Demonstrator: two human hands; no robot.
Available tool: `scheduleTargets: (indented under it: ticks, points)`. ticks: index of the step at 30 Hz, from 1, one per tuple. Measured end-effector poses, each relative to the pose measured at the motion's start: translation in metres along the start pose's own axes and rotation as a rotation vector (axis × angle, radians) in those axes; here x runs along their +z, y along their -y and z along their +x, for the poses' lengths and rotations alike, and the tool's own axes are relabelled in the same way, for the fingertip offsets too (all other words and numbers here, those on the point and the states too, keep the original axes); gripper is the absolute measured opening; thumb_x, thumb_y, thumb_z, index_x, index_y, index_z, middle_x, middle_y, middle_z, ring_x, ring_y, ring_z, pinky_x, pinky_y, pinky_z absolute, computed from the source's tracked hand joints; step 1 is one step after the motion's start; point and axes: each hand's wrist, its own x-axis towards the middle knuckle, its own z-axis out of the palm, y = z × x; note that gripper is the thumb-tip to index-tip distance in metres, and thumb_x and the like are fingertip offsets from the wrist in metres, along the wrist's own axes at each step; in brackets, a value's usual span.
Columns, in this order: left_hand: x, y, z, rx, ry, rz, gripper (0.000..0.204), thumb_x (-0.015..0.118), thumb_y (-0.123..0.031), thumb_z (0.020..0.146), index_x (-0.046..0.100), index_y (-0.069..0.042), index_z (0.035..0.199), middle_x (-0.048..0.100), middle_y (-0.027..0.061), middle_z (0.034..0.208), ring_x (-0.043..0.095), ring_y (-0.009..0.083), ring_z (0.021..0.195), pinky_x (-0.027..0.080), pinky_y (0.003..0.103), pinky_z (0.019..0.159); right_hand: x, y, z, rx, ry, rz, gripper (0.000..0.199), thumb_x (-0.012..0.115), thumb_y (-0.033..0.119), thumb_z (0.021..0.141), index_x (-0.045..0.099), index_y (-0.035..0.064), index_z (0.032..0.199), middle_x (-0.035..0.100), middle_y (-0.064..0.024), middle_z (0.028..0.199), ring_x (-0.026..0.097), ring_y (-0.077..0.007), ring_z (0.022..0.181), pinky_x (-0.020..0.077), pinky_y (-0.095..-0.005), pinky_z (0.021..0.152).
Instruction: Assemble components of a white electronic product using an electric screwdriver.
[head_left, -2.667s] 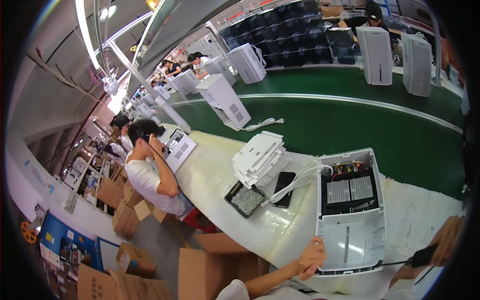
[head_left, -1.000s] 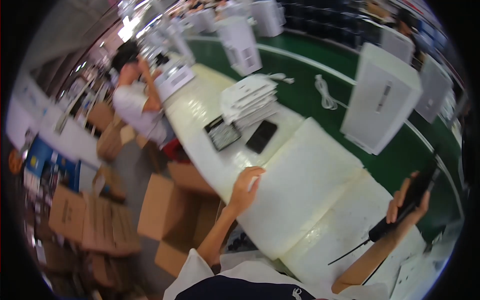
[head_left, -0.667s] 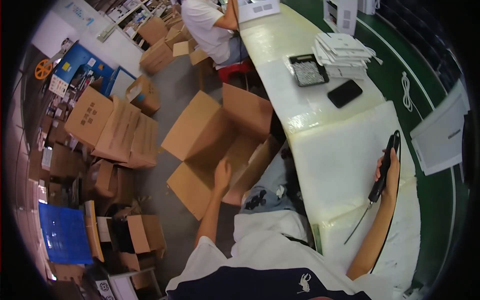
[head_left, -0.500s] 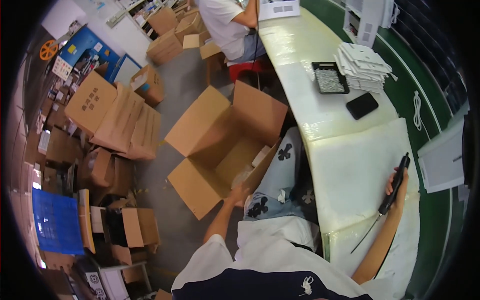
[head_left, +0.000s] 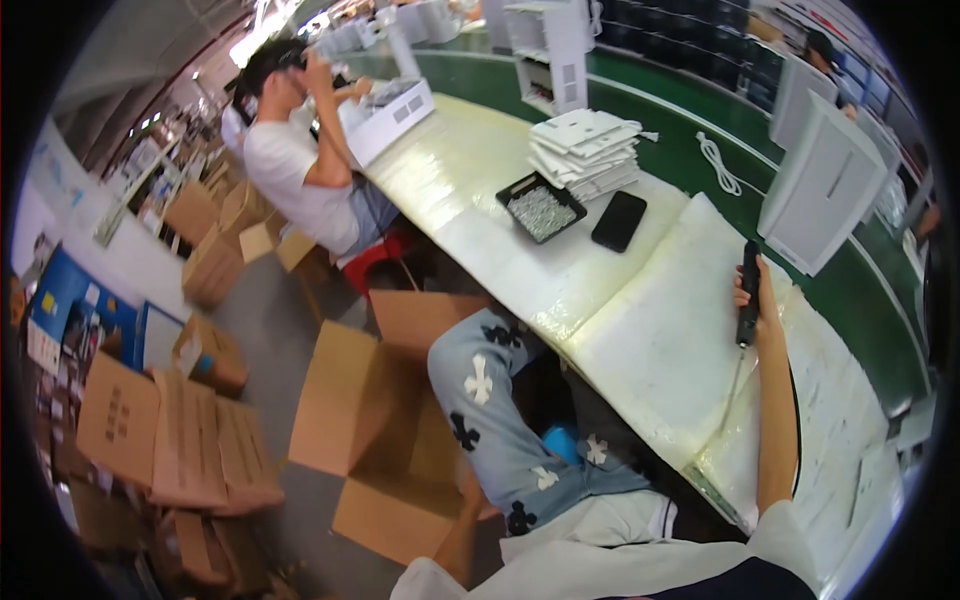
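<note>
My right hand (head_left: 766,295) is closed round a black electric screwdriver (head_left: 748,305) above the white-covered table (head_left: 640,330). Its long thin bit points down toward the table's near edge, and a dark cord runs along my forearm. Down beside my leg, my left hand (head_left: 477,494) is at the near side of an open cardboard box (head_left: 335,400). My thigh and blur hide its fingers, so I cannot make out what it touches. On the table lie a black phone (head_left: 619,222), a black tray (head_left: 545,239) of small metal screws and a stack of white flat parts (head_left: 585,150).
A white appliance housing (head_left: 825,185) stands on the green conveyor (head_left: 680,110) beyond the table, near a coiled white cable (head_left: 718,165). Another person (head_left: 300,170) sits on a red stool at the far left. Several cardboard boxes (head_left: 170,440) crowd the left floor.
My view has swung up and to the right, bringing in the conveyor and the seated person. The screwdriver stays in my right hand, now more upright. My left hand stays by the box, its fingers now hidden.
</note>
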Motion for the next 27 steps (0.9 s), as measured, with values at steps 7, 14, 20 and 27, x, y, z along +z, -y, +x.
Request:
scheduleTargets:
  ticks: [7, 14, 20, 27]
  points:
    - [-0.09, -0.016, 0.046, -0.474, -0.15, -0.519, 0.03, 0.045, -0.018, 0.105, 0.058, 0.0, 0.125, 0.067, 0.0134, 0.116, 0.063, 0.029, 0.111, 0.047, 0.04, 0.099, 0.05, -0.023, -0.018, -0.146, -0.186, -0.012, 0.048, 0.059, 0.056, 0.095, 0.052, 0.0087, 0.101, 0.051, 0.0002, 0.066, 0.045, -0.0089, 0.048, 0.0399, -0.0223, 0.044]
    - [-0.216, -0.349, 0.271, 0.213, -0.08, -0.627, 0.023, 0.044, -0.017, 0.106, 0.062, -0.003, 0.109, 0.065, 0.0053, 0.094, 0.059, 0.0118, 0.08, 0.047, 0.026, 0.071, 0.019, -0.019, -0.029, -0.237, -0.226, 0.024, 0.048, 0.056, 0.055, 0.098, 0.05, 0.007, 0.101, 0.051, -0.0022, 0.064, 0.048, -0.0117, 0.046, 0.0419, -0.0261, 0.042]
    - [-0.065, -0.512, 0.367, 0.785, 0.366, 0.11, 0.05, 0.063, -0.03, 0.095, 0.052, 0.004, 0.131, 0.065, 0.0195, 0.105, 0.067, 0.0308, 0.09, 0.058, 0.039, 0.076, 0.029, -0.025, -0.022, -0.232, -0.216, 0.035, 0.05, 0.057, 0.056, 0.097, 0.049, 0.0061, 0.101, 0.052, -0.0033, 0.064, 0.05, -0.0129, 0.045, 0.0434, -0.028, 0.04]
    - [0.031, -0.543, 0.407, 0.776, 0.225, 0.462, 0.094, 0.072, -0.056, 0.082, 0.045, 0.019, 0.132, 0.058, 0.0277, 0.106, 0.061, 0.0431, 0.101, 0.057, 0.043, 0.08, 0.029, -0.027, -0.02, -0.222, -0.199, 0.027, 0.048, 0.056, 0.054, 0.098, 0.048, 0.0072, 0.103, 0.053, -0.0043, 0.064, 0.051, -0.0147, 0.044, 0.0448, -0.0299, 0.041]
